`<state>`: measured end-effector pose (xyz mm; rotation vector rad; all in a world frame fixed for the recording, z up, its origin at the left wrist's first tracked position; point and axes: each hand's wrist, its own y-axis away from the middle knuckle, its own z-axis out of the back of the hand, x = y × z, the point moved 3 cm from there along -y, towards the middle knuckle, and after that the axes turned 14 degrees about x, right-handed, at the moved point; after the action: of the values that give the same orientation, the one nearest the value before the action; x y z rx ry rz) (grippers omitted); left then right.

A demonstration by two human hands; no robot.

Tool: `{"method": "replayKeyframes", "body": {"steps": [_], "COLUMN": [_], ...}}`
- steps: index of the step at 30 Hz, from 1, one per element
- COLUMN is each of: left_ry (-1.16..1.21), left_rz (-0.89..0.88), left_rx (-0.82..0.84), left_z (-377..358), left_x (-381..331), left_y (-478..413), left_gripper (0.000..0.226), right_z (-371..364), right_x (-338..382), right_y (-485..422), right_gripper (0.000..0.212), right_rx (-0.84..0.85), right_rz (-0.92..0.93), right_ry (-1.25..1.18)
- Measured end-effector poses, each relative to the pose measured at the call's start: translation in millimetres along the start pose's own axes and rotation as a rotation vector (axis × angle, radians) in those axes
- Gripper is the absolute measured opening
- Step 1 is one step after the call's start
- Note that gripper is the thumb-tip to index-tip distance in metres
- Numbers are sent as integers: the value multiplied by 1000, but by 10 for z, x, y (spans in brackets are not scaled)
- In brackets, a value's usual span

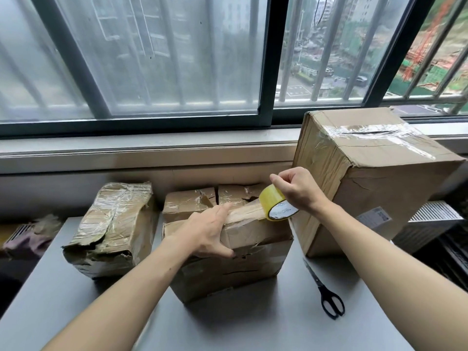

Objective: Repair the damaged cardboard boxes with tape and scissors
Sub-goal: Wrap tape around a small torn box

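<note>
A battered cardboard box (243,264) stands in the middle of the grey table (253,323). My left hand (207,230) lies over its top front edge, fingers pressing the flap and the tape end down, thumb against the front face. My right hand (297,190) grips a yellowish tape roll (276,203) just above the box's right top edge. A clear strip of tape runs from the roll across the box top toward my left fingers. Black scissors (325,292) lie on the table to the right of the box.
A crushed, heavily taped box (111,231) sits at the left. A torn box (192,201) stands behind the middle one. A tall taped box (367,178) stands at the right by the window sill. A radiator (428,224) is beyond the table's right edge.
</note>
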<state>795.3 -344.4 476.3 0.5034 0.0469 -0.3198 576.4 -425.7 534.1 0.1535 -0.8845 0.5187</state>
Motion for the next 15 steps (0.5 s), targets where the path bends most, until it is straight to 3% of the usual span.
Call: {"method": "replayKeyframes", "body": {"steps": [5, 15], "left_ry": [17, -35], "left_rz": [-13, -5], "left_rx": [17, 64], "left_z": [1, 74], "left_x": [23, -305], "left_y": [-31, -272], "left_gripper": [128, 142], "right_z": [19, -153], "right_x": [-71, -386], "right_y": [31, 279], "right_gripper": [49, 70], "right_rx": [22, -12], "right_rz": [-3, -148], "right_ry": [-4, -602]}}
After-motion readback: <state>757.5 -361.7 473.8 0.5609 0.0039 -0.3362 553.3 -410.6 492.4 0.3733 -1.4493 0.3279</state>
